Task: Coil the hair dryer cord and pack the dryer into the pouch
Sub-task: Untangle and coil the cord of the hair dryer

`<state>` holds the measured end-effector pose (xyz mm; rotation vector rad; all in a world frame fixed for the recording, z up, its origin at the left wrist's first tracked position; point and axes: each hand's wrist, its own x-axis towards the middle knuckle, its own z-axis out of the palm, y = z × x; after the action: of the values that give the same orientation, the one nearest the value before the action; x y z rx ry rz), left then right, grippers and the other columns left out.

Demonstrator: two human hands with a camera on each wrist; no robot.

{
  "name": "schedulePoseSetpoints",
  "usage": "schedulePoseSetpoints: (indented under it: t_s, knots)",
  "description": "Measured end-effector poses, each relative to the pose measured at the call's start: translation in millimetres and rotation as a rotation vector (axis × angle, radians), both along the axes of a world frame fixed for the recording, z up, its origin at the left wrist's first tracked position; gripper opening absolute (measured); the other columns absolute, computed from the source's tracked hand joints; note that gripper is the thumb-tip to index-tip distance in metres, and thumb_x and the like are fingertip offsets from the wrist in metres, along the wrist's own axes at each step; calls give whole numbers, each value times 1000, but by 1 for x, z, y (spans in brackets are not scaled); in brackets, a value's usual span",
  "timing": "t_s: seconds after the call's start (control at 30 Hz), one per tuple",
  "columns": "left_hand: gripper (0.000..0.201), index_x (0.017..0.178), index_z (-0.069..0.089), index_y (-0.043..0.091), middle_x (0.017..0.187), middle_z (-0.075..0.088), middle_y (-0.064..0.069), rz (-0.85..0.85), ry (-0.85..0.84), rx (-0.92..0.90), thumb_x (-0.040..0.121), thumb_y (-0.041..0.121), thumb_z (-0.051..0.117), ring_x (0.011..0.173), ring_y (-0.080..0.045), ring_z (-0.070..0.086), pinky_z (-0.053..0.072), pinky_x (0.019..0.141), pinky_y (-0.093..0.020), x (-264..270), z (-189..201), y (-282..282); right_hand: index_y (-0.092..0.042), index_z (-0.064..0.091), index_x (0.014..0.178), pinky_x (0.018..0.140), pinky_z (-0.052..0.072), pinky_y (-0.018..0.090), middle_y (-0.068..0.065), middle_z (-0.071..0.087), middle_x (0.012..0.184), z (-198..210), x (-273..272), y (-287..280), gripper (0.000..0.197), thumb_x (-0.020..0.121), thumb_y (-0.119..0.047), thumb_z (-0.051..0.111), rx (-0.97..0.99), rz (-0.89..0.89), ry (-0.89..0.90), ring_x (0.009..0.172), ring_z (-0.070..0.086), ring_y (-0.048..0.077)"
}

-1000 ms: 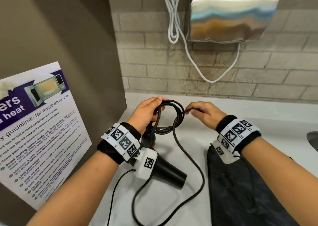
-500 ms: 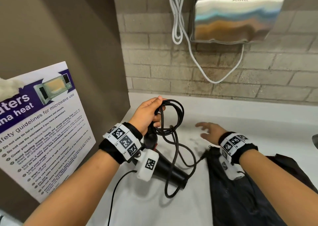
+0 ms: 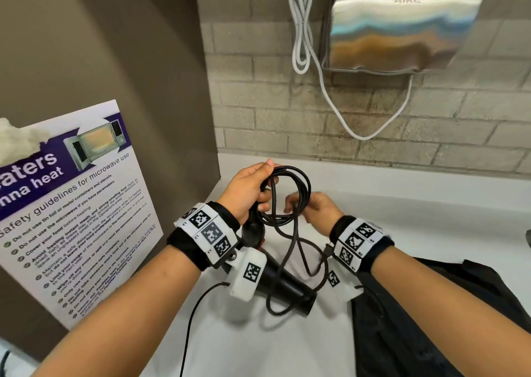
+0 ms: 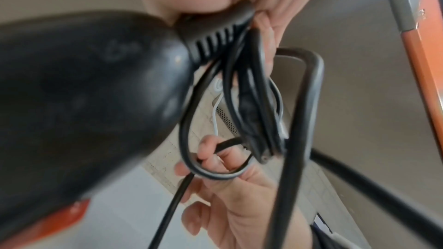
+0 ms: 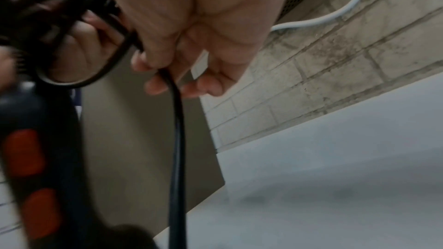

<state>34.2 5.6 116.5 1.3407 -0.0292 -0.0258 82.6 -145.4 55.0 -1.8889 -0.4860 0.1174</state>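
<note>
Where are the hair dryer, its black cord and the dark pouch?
hair dryer (image 3: 283, 286): head view, on the black barrel near the nozzle.
black cord (image 3: 307, 187): head view, on the right side of the coiled loops.
dark pouch (image 3: 408, 328): head view, on the fabric's middle.

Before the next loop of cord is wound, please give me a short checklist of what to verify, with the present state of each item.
1. Left hand grips the dryer handle and the finished coil together: ok.
2. Right hand pinches the loose cord for the next loop: ok.
3. Whole cord coiled: not ok; a slack length hangs over the dryer barrel.
4. Plug end free and not snagged: cannot tell.
5. Pouch within reach, on the counter under the right forearm: ok.
6. Pouch mouth open for the dryer: cannot tell.
</note>
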Motion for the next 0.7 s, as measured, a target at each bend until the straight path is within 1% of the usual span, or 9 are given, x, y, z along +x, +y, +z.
schedulePoseSetpoints:
  t_s: [0.1, 0.23, 0.3, 0.33, 0.37, 0.43, 0.5, 0.57, 0.7]
  knots:
    - [23, 85, 53, 11, 68, 39, -1, -21, 9, 31, 97, 26, 41, 32, -2, 24, 21, 32, -12, -1, -1, 3, -11, 60, 86, 35, 32, 9, -7, 53, 54, 5, 22, -9, 29, 90, 9, 39, 19, -197, -16, 34, 43, -2]
    - [22, 85, 52, 10, 69, 37, -1, -44, 17, 32, 97, 26, 42, 32, -2, 22, 20, 32, -11, -4, -2, 9, -9, 55, 88, 30, 32, 13, 4, 51, 63, 12, 64, -36, 20, 92, 1, 37, 66, -504, 103, 26, 41, 1]
    - [22, 85, 54, 10, 68, 38, -1, -37, 22, 16, 97, 25, 42, 32, -2, 22, 20, 32, -11, -6, -2, 12, -4, 57, 92, 44, 48, 20, 14, 61, 73, 11, 82, -58, 16, 93, -6, 40, -22, -644, 189, 42, 57, 10]
    - [23, 85, 55, 11, 68, 39, 0, -32, 23, 12, 97, 25, 42, 32, -2, 22, 20, 32, -10, -7, -3, 12, -1, 58, 95, 61, 55, 28, 19, 65, 87, 8, 87, -68, 18, 93, -10, 42, -238, -659, 195, 64, 65, 20]
    - [23, 85, 56, 11, 67, 40, 0, -28, 24, 10, 97, 25, 42, 32, -2, 22, 20, 32, -11, -8, -2, 14, 0, 57, 98, 76, 54, 35, 22, 65, 101, 5, 87, -74, 19, 93, -12, 43, -505, -628, 191, 84, 65, 28]
    - [22, 85, 56, 11, 66, 42, 1, -26, 23, 3, 97, 24, 42, 31, -2, 23, 20, 31, -11, -8, -2, 13, -4, 46, 118, 86, 48, 40, 21, 56, 119, -2, 79, -71, 31, 89, -16, 50, -851, -540, 125, 106, 54, 36]
    - [22, 85, 55, 12, 67, 42, 1, -20, 23, -6, 97, 24, 42, 31, -1, 23, 19, 32, -10, -7, -1, 12, -18, 28, 137, 96, 43, 44, 14, 45, 132, -5, 62, -55, 66, 80, -22, 62, -794, -448, -17, 120, 42, 36]
    - [22, 86, 56, 12, 67, 42, 1, -17, 25, -11, 97, 24, 42, 31, -1, 23, 19, 32, -10, -5, -1, 11, -26, 23, 141, 104, 36, 46, 10, 40, 139, -5, 46, -36, 83, 73, -21, 70, -526, -342, -254, 127, 35, 33]
    - [22, 91, 56, 9, 67, 37, -1, -20, 20, -34, 97, 24, 41, 31, -2, 24, 21, 31, -11, -3, 0, 9, -21, 40, 135, 107, 33, 48, 6, 45, 139, 5, 22, -5, 67, 74, -24, 66, -422, -14, -616, 129, 37, 29]
